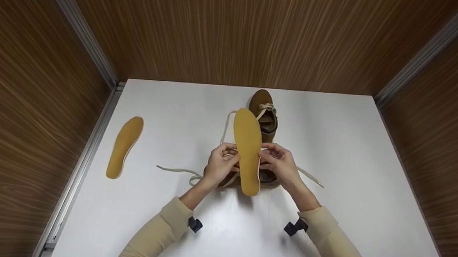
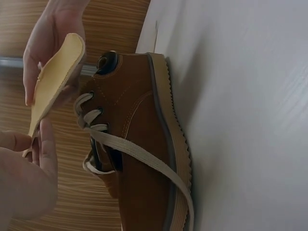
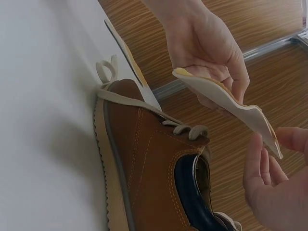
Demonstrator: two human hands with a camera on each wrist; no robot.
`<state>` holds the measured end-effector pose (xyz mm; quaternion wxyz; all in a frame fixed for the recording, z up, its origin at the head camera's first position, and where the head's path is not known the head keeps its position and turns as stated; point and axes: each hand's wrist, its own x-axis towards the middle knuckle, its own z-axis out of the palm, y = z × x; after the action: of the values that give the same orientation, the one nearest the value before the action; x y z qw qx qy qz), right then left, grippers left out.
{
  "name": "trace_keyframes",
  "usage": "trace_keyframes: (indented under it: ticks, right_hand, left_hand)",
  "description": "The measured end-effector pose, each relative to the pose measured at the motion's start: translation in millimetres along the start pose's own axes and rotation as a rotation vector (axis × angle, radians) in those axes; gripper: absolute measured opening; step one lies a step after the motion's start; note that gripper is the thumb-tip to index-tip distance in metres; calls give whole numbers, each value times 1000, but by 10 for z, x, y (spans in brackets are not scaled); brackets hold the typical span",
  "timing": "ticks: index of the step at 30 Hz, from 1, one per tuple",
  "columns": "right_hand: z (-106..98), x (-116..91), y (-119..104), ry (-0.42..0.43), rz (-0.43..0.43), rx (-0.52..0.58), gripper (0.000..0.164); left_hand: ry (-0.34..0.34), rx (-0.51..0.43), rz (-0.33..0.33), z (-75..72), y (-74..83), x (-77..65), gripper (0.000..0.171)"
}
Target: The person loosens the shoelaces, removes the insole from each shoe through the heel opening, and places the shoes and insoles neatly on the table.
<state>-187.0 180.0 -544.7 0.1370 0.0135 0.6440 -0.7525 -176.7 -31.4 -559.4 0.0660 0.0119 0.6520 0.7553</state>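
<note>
A yellow insole (image 1: 247, 145) with a pale underside is held up between both hands, its wide toe end pointing away from the body. My left hand (image 1: 222, 163) pinches its left edge between thumb and fingers. On the opposite edge my right hand (image 1: 281, 162) pinches it the same way. Below it a brown shoe (image 2: 134, 110) lies crosswise, its beige laces (image 2: 139, 151) loosened and trailing over the side. In the head view the insole and hands hide much of this shoe. The right wrist view shows the shoe's dark padded collar (image 3: 190, 187).
Behind the held insole stands a second brown shoe (image 1: 261, 100) with tied laces, toe toward the back. Another yellow insole (image 1: 125, 147) lies on the left of the white table (image 1: 342, 142). Wood-grain panels (image 1: 226, 34) enclose the back and both sides.
</note>
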Motion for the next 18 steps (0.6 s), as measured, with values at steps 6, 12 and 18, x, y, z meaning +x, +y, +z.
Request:
trace_keyframes:
  ticks: [6,12,18]
  right_hand:
    - [42,-10,33,30,35,52,31]
    - [79,-37,95,66,48,88,32]
    - [129,-80,116,92,51,108,30]
  left_hand:
    - [-51,10,-32,-26,-28,-14,29]
    - [-41,24,-54,-57,-53,-51,37]
    - [-39,39,-49,-101,-88,-57,39]
